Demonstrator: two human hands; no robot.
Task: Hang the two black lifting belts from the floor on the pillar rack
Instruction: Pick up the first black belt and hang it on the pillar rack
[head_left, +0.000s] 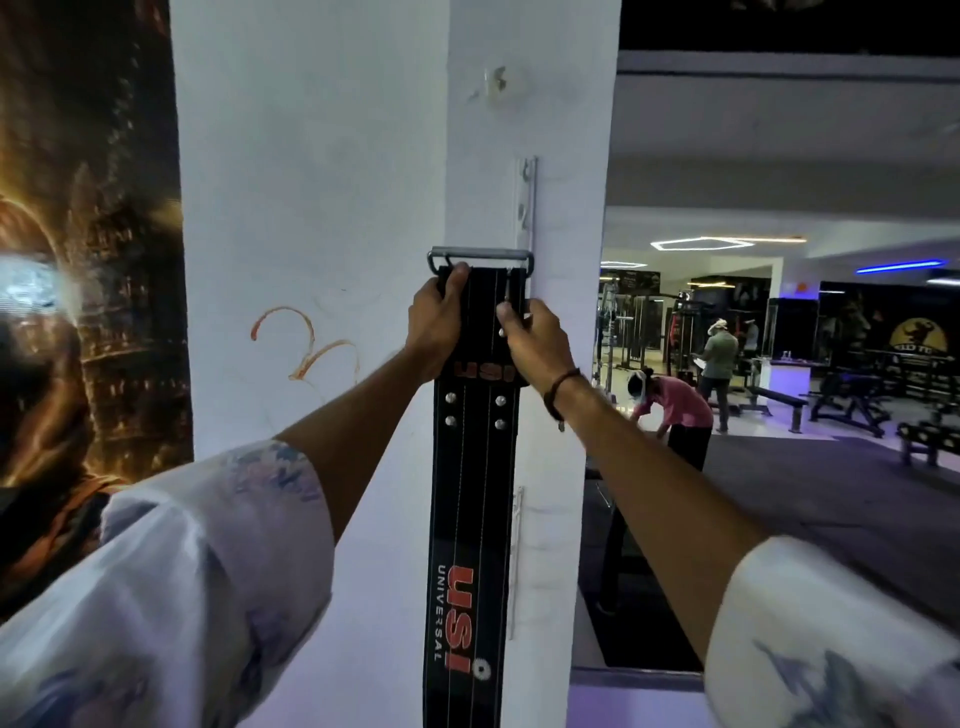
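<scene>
A black lifting belt (470, 499) with red USI lettering hangs straight down against the white pillar (311, 208). Its steel buckle (480, 255) is at the top, level with the lower end of the white wall rack strip (525, 202). My left hand (435, 319) grips the belt's left edge just under the buckle. On the right edge, at the buckle prong, my right hand (535, 345) pinches the belt. Whether the buckle rests on a hook is hidden. Only one belt is in view.
A dark poster (88, 260) covers the wall left of the pillar. To the right the gym floor opens out, with a person in pink (675, 410) bending over, others standing behind, and benches (841, 400) farther back. A second white strip (515, 561) runs lower down the pillar.
</scene>
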